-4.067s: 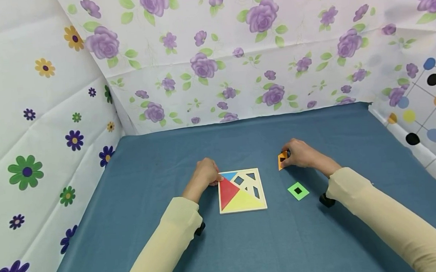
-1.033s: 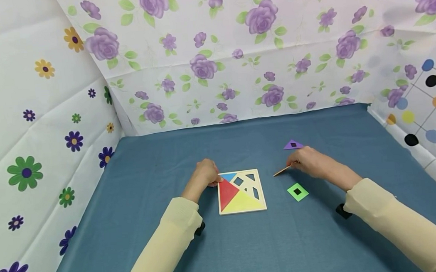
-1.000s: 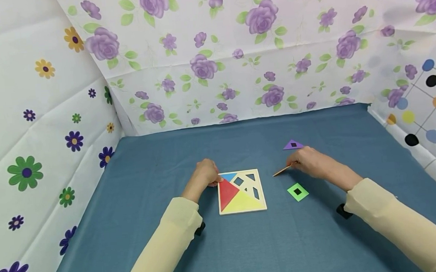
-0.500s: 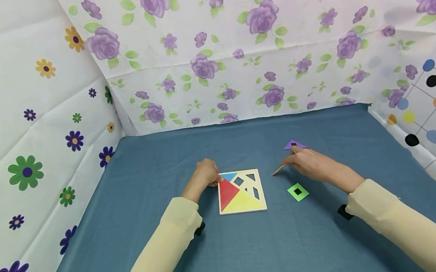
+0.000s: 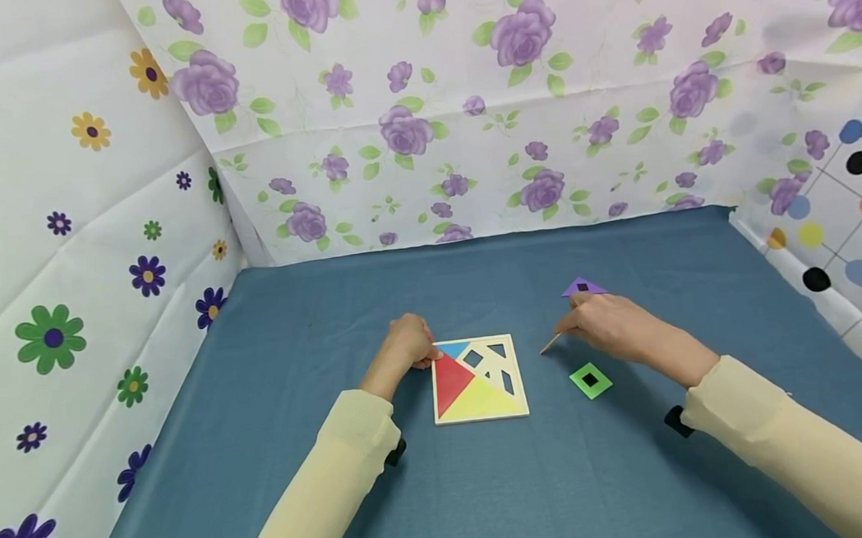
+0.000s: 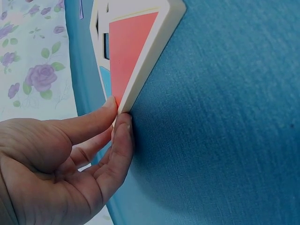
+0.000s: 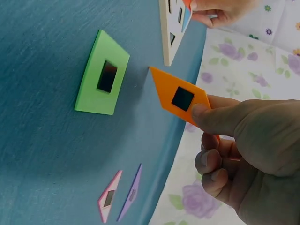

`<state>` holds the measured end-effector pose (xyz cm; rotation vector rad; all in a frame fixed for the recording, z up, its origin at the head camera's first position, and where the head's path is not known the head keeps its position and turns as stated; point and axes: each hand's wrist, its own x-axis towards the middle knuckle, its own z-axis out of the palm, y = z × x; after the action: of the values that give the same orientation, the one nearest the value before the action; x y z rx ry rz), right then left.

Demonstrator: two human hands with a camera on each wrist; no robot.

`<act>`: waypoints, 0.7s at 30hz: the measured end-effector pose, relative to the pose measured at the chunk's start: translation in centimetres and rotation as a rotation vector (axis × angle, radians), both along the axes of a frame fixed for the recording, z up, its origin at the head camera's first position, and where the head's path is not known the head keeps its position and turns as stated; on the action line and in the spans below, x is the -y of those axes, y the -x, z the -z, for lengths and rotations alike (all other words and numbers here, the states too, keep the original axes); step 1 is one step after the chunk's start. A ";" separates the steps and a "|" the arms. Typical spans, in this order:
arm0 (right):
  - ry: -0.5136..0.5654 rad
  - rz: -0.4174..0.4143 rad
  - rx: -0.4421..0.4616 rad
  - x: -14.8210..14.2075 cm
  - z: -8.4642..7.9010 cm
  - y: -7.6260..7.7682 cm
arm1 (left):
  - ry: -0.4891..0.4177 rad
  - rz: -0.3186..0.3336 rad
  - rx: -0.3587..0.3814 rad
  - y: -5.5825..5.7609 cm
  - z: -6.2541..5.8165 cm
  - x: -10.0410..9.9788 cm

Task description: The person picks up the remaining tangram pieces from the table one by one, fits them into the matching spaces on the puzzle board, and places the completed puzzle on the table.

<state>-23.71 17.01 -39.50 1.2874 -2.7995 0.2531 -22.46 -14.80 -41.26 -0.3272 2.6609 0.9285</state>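
Blue cloth bears the board, pinched near a corner by my left hand. Beside it, my right hand pinches the orange piece, tip perhaps touching cloth; a slack pinch could let it twist.

The board lies right of your left hand; farther right, the square lies before your right hand, a triangle behind it.
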 end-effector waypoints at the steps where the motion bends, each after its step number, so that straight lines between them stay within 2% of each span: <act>1: -0.011 0.001 -0.009 0.1 -0.1 -0.2 | 0.000 -0.002 0.000 0.0 0.0 0.0; 3: -0.024 0.001 -0.007 0.4 -0.1 -0.4 | -0.001 -0.004 0.000 0.0 0.0 0.0; 10: 0.002 -0.002 0.106 1.2 -0.2 -1.0 | 0.003 0.000 -0.007 -0.1 -0.1 0.0; 21: 0.091 0.002 0.035 2.3 0.6 -1.2 | -0.013 -0.020 -0.008 -0.2 -0.1 -0.1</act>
<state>-22.50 14.72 -40.14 1.2731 -2.7812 0.4019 -22.23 -14.67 -41.18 -0.3481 2.6626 0.9546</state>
